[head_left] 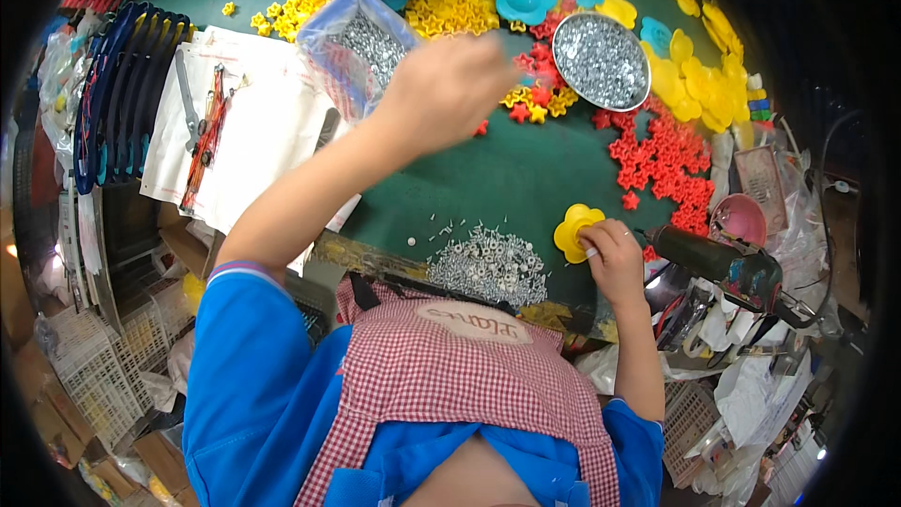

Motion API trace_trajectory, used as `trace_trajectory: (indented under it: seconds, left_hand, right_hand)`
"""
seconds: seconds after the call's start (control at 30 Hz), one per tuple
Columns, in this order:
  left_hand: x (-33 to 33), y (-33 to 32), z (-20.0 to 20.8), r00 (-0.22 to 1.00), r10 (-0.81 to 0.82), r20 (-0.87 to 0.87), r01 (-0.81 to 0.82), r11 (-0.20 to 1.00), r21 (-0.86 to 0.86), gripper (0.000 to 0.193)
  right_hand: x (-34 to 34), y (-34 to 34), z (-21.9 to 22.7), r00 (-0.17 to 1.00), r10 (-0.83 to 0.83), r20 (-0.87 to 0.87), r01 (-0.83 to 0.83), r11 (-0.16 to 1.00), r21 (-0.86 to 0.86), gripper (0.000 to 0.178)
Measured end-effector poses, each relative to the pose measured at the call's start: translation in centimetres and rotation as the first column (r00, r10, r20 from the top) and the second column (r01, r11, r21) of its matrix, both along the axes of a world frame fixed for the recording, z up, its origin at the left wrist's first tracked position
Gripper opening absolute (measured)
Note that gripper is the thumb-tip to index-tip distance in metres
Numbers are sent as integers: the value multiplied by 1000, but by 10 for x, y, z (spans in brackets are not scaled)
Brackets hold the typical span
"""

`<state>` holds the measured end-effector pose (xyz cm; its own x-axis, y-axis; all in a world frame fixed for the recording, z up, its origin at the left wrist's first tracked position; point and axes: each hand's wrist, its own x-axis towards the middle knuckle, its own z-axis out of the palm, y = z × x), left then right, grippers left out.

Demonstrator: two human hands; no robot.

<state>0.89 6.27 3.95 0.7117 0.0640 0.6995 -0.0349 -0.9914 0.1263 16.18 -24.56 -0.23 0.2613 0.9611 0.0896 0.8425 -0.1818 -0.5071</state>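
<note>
My right hand is closed on a yellow flower-shaped plastic piece above the green tabletop. A dark power screwdriver lies just right of that hand, its tip toward the fingers. My left hand is stretched far over the table and smeared by motion, so its fingers cannot be read. It is nearest to small red and yellow star pieces and a plastic-lined box of small metal parts. A heap of screws and small rings lies at the near table edge in front of me.
A round metal dish full of small metal parts stands far right of centre. Red star pieces and yellow flower pieces spread along the right. On the left lie white sheets with wires, beside a row of dark blue curved parts.
</note>
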Motion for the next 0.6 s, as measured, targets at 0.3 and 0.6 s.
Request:
trace_trajectory:
  seconds: [0.3,0.6]
  left_hand:
    - [-122,-57,-46,911,-96,-401,34,987,-160,35]
    - [-11,284,-117,360,892,-274,-895,247,-372,73]
  right_hand:
    - [-4,14,-4,994,-108,-34,112,987,116,10]
    - [-8,17,-7,991,-128,-36,129,991,41,10]
